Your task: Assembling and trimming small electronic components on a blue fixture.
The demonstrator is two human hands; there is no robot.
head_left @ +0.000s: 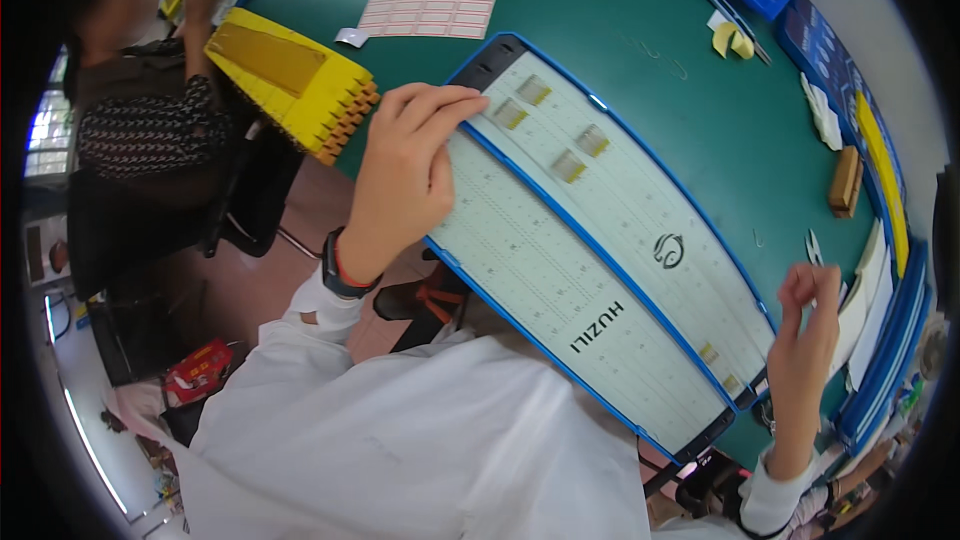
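free room over green tabletop (720, 155), blue-edged case (625, 230) nearer; yellow stack (330, 90) left

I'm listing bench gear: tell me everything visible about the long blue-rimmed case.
The blue-rimmed case lies open: two long, pale, plastic-looking panels, black ends, dark printing. It slants down rightward in view, partly over the green table. The farther panel bears small grey-and-yellow pieces: four at upper left, others at lower right. The left hand seems to touch the case's upper-left end.
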